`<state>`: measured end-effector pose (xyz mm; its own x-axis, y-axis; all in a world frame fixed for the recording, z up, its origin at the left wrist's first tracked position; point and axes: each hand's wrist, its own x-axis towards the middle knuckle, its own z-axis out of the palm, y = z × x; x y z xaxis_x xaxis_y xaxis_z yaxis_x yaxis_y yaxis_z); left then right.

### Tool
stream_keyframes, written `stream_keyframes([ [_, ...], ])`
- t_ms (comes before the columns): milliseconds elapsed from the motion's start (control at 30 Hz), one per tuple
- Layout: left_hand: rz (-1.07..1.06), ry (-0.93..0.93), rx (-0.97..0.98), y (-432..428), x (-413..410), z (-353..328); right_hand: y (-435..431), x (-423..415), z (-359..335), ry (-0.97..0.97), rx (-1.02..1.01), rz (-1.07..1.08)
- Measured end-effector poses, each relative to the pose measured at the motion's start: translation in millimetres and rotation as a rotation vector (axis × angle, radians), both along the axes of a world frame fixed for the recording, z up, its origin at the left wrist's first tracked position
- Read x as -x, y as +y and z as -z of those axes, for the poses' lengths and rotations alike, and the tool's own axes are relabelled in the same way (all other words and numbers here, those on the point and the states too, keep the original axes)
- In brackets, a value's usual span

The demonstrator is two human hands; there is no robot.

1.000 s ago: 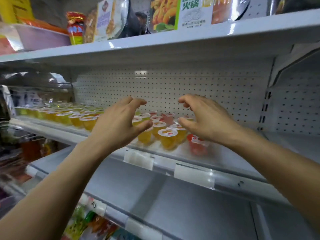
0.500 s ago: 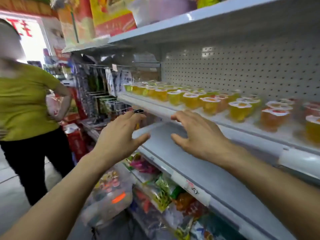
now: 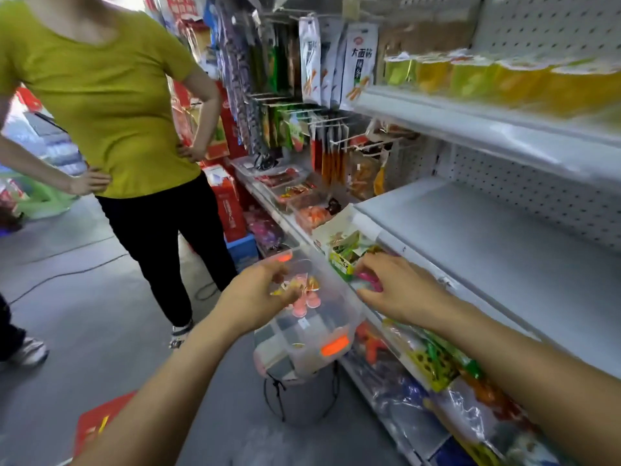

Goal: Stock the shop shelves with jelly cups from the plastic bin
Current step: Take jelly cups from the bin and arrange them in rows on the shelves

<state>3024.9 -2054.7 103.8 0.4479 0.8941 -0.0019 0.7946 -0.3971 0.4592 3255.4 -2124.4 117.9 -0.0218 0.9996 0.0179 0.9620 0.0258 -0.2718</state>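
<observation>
One grey shelf (image 3: 487, 237) is flanked by floor (image 3: 84, 297). Over the plastic bin (image 3: 312, 331), the right hand (image 3: 403, 287) is loosely spread. The grip of the left hand (image 3: 258, 294) cannot be told.

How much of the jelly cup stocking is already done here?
Done: a row of yellow jelly cups stands on the upper shelf. In hand: the left hand and right hand reach at the plastic bin; whether either holds a cup is unclear. Left: pink cups in the bin.
</observation>
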Motion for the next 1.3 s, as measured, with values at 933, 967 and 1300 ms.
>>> stream_keyframes([
  [933, -0.113, 0.519, 0.477, 375.4, -60.6, 401.2, 419.6, 41.1, 421.3, 0.089, 0.498, 0.108],
  [967, -0.110, 0.569, 0.457, 377.3, -61.3, 407.8, 422.8, 41.3, 427.9, 0.058, 0.490, 0.085],
  [1300, -0.115, 0.694, 0.309, 398.4, -66.5, 442.0, 449.4, 53.4, 454.1, -0.252, 0.444, -0.014],
])
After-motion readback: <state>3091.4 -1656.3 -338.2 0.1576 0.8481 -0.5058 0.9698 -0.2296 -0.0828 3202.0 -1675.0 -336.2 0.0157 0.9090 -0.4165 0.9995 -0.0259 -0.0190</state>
